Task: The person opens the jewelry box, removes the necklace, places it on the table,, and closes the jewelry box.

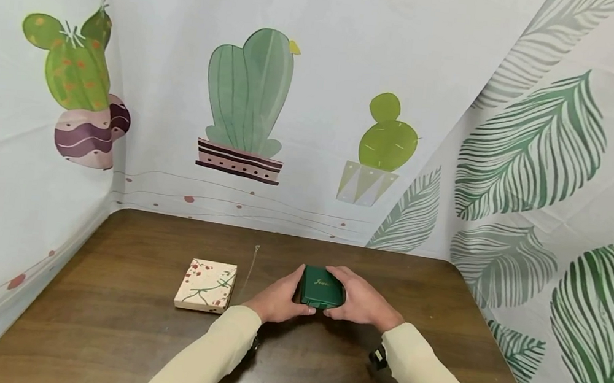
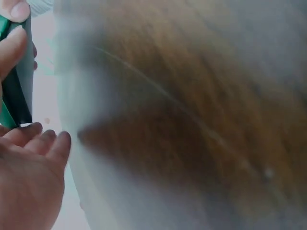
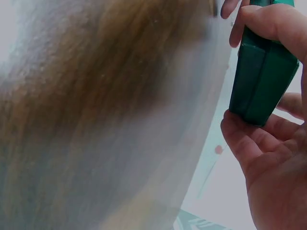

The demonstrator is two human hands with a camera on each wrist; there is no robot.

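Observation:
A small green jewelry box (image 1: 323, 287) with gold lettering on its lid is held between both hands above the table. My left hand (image 1: 281, 297) grips its left side, with the thumb at the front edge. On the right side, my right hand (image 1: 363, 298) holds it, fingertips at the back corner and thumb in front. The right wrist view shows the green box (image 3: 261, 76) from its side, its lid closed, fingertips under its lower end. In the left wrist view only a part of the box (image 2: 21, 79) shows.
A cream box (image 1: 206, 286) with a red and green floral print lies on the brown wooden table (image 1: 124, 297), left of the hands. Between it and the left hand lies a thin chain (image 1: 251, 267). A white cloth (image 1: 335, 9) with printed cacti hangs behind the table.

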